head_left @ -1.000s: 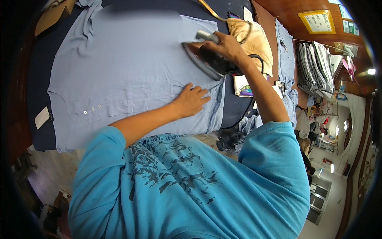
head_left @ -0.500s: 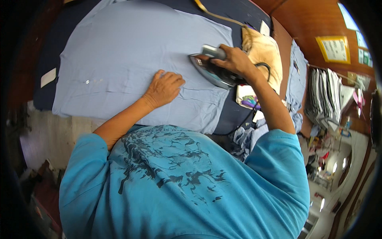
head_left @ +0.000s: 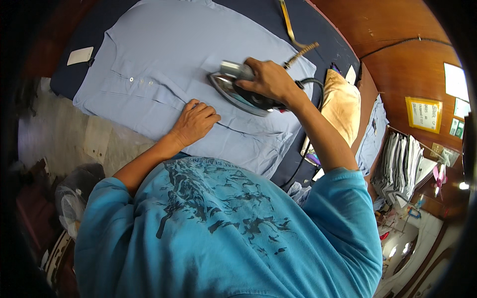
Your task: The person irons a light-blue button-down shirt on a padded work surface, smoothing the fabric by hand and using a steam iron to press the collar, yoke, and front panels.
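A light blue shirt (head_left: 189,54) lies spread flat on a dark blue padded table (head_left: 325,39). My right hand (head_left: 268,79) is wrapped around the handle of a metal iron (head_left: 236,94), which rests on the shirt near its middle. My left hand (head_left: 195,121) presses on the shirt's near edge with fingers curled, just left of the iron's tip. The shirt's button placket runs to the left of my left hand. My blue printed T-shirt fills the lower part of the view.
The iron's black cord (head_left: 310,84) loops right toward a tan cushion (head_left: 343,107). A yellow strap (head_left: 293,35) lies on the table's far side. A stack of folded cloth (head_left: 402,169) stands at right, a white tag (head_left: 79,55) at the table's left corner.
The iron has slid left along the shirt with my right hand. My left hand has shifted left along the near edge. The view has tilted so the table sits higher.
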The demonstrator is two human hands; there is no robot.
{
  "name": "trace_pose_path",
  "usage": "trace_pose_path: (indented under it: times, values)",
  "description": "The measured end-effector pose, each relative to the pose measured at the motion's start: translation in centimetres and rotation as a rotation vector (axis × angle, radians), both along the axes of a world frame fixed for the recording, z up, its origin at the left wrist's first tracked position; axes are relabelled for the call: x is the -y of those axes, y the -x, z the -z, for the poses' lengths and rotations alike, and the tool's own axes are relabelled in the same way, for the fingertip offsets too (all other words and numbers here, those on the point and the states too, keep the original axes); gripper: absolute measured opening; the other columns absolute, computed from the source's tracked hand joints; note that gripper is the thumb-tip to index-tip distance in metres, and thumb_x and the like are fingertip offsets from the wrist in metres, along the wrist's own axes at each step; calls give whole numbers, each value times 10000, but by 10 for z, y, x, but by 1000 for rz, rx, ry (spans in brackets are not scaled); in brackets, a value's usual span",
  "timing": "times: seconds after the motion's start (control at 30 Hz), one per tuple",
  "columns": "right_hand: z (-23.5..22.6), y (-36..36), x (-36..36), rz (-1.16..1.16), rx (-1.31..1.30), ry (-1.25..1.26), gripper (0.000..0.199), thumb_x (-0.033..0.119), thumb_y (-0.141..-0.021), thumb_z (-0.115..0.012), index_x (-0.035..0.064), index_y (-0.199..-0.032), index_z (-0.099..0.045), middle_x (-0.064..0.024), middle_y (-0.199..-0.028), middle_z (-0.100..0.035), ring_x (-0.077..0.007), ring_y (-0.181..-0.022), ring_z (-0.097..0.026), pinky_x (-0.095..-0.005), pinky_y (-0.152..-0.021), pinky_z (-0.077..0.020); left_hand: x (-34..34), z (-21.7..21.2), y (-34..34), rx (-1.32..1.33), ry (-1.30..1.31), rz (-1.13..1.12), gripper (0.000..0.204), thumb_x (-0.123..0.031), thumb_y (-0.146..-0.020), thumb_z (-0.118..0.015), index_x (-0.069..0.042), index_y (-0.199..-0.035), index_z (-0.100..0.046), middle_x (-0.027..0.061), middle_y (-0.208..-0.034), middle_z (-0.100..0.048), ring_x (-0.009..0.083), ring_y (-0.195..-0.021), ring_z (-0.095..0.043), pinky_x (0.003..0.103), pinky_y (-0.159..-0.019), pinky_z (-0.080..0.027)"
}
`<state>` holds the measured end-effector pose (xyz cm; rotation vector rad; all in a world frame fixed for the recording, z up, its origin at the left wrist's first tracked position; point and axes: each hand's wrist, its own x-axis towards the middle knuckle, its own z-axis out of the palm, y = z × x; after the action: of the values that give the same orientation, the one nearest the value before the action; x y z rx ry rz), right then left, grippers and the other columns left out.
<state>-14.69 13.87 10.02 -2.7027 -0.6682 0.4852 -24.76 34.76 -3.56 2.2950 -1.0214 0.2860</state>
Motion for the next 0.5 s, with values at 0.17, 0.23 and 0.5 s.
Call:
trace_pose_path:
  times: [0.17, 0.23, 0.5]
  values:
    - [15, -46, -61, -104, 160, -30, 482, 432, -776, -640, -6, -972, -595, -193, -730, -643, -333, -652, -648, -389, -629, -511, -3, -2, 2, -40, 51, 10, 115, -68, -733, -614, -94, -845, -623, 19, -813, -552, 198, -802, -537, 341, -796, -408]
    - [11, -64, -69, -39, 152, -41, 470, 426, -774, -640, -1, -967, -602, -186, -747, -652, -311, -659, -658, -379, -634, -518, -4, 0, 1, -33, 64, 23, 118, -70, -729, -614, -90, -844, -621, 23, -814, -553, 204, -797, -541, 342, -778, -416]
    - [-9, 6, -23, -121, -129, 138, 436, 422, -773, -636, 42, -973, -559, -205, -742, -643, -377, -686, -634, -454, -626, -497, -8, 2, 0, -95, 101, -17, 87, -61, -706, -626, -86, -789, -617, 28, -794, -558, 206, -776, -548, 341, -759, -424]
